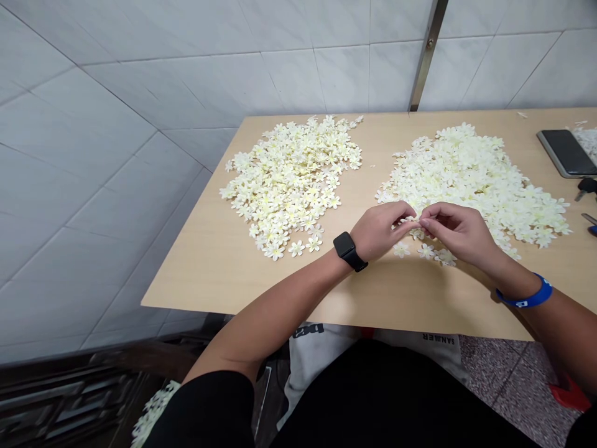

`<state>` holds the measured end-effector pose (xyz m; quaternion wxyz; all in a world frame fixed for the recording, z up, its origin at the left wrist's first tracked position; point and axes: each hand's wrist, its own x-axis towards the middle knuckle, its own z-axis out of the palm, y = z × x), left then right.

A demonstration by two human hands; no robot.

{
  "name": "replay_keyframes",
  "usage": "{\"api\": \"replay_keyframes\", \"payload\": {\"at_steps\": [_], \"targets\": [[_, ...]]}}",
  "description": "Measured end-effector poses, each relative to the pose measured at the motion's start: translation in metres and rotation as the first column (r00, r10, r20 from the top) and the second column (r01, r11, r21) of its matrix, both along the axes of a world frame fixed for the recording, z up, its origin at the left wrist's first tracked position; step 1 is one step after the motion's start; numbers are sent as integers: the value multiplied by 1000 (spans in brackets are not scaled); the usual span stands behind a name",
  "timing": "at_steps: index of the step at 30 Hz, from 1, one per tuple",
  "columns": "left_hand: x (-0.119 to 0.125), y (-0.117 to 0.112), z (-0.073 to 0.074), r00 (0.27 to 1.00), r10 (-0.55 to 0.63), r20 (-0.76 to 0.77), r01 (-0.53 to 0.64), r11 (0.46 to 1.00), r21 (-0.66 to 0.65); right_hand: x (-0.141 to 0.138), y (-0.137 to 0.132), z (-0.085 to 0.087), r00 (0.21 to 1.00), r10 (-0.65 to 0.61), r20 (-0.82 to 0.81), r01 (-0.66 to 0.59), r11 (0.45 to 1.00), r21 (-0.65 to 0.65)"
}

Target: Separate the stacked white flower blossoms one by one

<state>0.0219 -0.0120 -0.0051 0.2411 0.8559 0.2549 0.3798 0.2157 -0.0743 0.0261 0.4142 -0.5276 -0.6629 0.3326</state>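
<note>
My left hand [380,230], with a black watch [348,250] on its wrist, meets my right hand [459,230] at the front edge of the right pile of artificial flowers [466,174]. Both hands are closed in a pinch, thumb against fingers, with the fingertips nearly touching. Whatever lies between them is mostly hidden; pale petals show right behind and below the fingers. A few loose flowers [426,251] lie on the table under my hands. Another heap of white flowers with yellow centres [293,174] spreads to the left of my left hand.
The wooden table [205,267] stands against a tiled wall [224,87]. At the right lie a phone [571,154], keys [587,185] and partly visible scissors [591,224]. More white flowers [152,410] show below the table at the lower left.
</note>
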Motion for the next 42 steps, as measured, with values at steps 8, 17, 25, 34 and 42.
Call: {"api": "replay_keyframes", "payload": {"at_steps": [8,17,25,34,42], "targets": [[0,-4,9,998,-56,19,58,995,-86,5,2,-4,993,-70,98,58,991,123],[-1,0,10,1000,-5,22,10,972,-236,10,5,3,984,-170,-54,172,984,37],[-3,0,12,998,55,27,-41,929,-367,4,5,8,981,-145,-131,130,985,-118],[1,-1,13,992,52,114,3,900,-435,3,5,9,989,-15,-148,-4,992,-124],[2,1,11,990,48,132,19,884,-466,1,3,6,998,-27,-64,21,996,-91]]}}
